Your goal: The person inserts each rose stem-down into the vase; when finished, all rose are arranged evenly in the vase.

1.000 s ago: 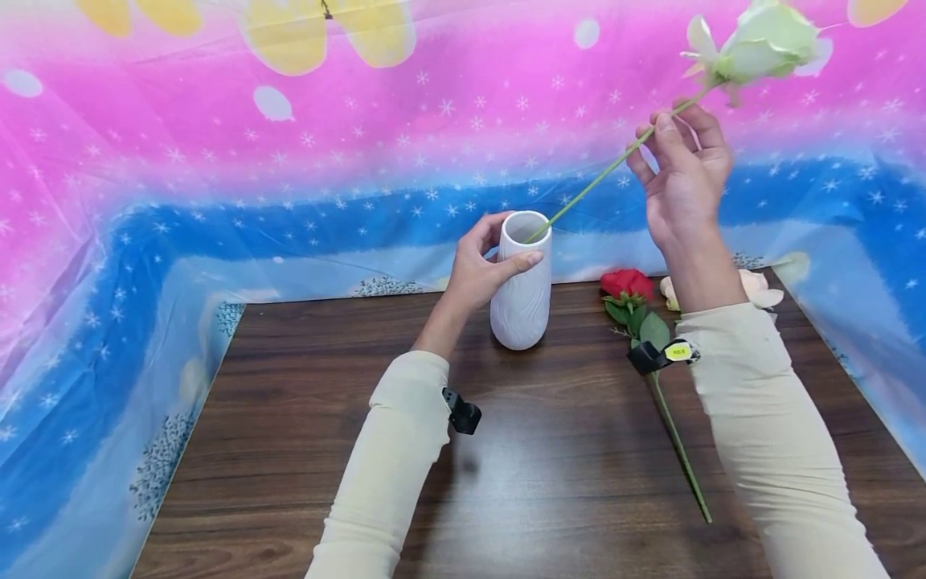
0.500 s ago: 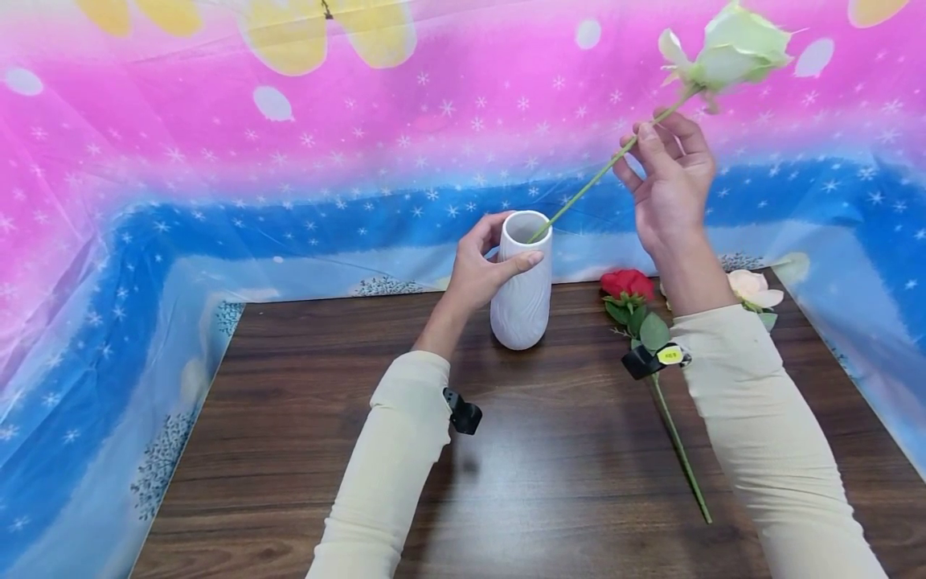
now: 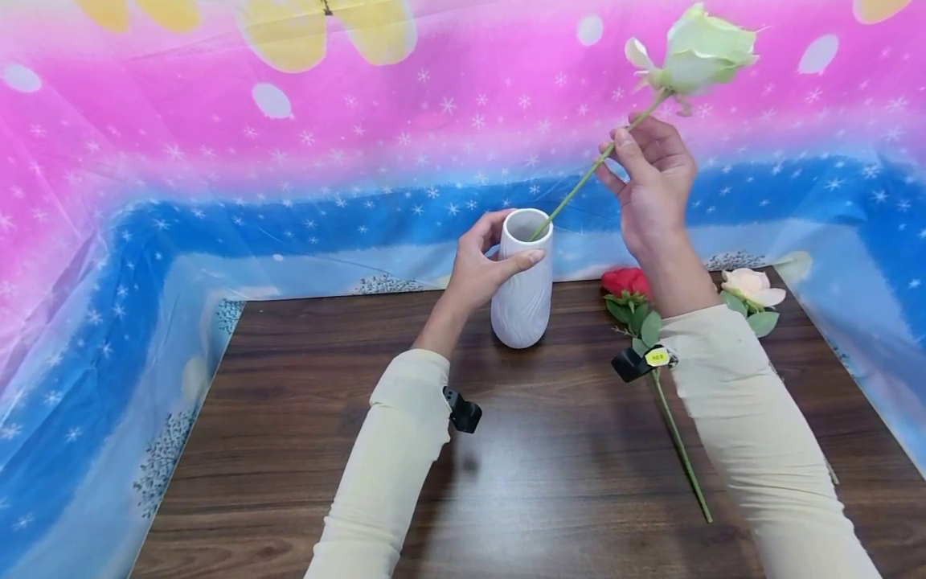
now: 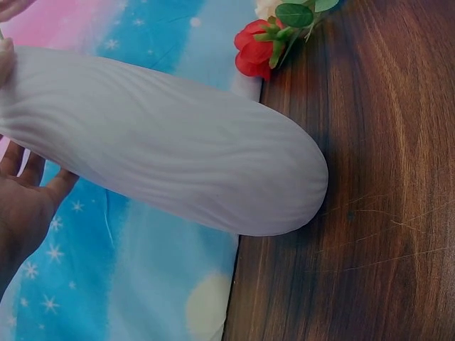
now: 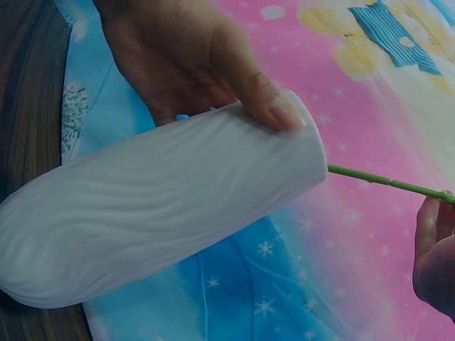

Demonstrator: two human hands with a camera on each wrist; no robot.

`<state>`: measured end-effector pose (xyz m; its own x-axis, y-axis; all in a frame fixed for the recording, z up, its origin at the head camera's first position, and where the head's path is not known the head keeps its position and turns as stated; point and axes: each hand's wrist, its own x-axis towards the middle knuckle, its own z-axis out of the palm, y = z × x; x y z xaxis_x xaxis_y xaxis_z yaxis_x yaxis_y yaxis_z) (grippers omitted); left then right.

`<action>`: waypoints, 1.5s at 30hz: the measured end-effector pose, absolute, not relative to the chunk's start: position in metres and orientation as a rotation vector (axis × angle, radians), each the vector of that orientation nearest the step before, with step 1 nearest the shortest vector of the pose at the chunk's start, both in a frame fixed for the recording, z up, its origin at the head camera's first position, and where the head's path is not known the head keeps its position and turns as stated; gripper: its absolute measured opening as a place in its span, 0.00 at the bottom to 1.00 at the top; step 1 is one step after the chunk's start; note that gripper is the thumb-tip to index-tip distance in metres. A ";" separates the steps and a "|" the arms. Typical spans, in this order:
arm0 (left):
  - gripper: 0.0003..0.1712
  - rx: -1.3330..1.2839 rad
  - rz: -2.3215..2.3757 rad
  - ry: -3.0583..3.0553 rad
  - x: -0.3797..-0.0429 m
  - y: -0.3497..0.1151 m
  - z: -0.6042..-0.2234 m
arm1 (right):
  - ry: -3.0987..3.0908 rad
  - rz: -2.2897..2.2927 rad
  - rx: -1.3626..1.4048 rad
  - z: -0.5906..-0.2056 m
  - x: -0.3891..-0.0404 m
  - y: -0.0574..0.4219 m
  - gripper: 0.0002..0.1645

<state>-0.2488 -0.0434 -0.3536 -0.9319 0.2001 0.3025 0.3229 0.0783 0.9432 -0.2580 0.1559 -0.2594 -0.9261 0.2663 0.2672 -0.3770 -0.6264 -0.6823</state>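
A white ribbed vase stands upright on the dark wooden table. My left hand grips it near the rim, thumb across the front and fingers behind. In the right wrist view, that left thumb lies just below the mouth of the vase. My right hand pinches the green stem of a pale green-white rose just under its bloom. The stem slants down to the left, its lower end inside the vase mouth; the tip is hidden.
A red rose lies on the table to the right of the vase, its stem pointing to the front. Beyond the right forearm lies a cream rose, partly covered by the sleeve. A patterned cloth hangs behind the table and along its sides.
My right hand has moved left and slightly down with the pale rose, bringing its bloom nearer the vase. More of the cream rose shows. The left hand and vase stay in place.
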 end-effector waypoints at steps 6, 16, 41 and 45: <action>0.35 -0.545 -1.996 -2.242 -0.249 -0.043 -0.354 | -1.189 2.515 0.230 -0.265 -0.257 0.150 0.08; 0.34 -0.553 -2.005 -2.235 -0.249 -0.043 -0.354 | -1.391 2.356 0.336 -0.276 -0.258 0.139 0.09; 0.34 -0.561 -2.007 -2.222 -0.249 -0.044 -0.355 | -1.771 2.137 0.605 -0.291 -0.255 0.116 0.17; 0.34 -0.559 -2.009 -2.220 -0.249 -0.043 -0.355 | -1.832 2.077 0.616 -0.292 -0.254 0.115 0.16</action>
<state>-0.2492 -0.0433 -0.3546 -0.9282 0.2036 0.3113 0.3300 0.0644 0.9418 -0.2538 0.1150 -0.2916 -0.8617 -0.0543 0.5045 -0.4937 -0.1394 -0.8584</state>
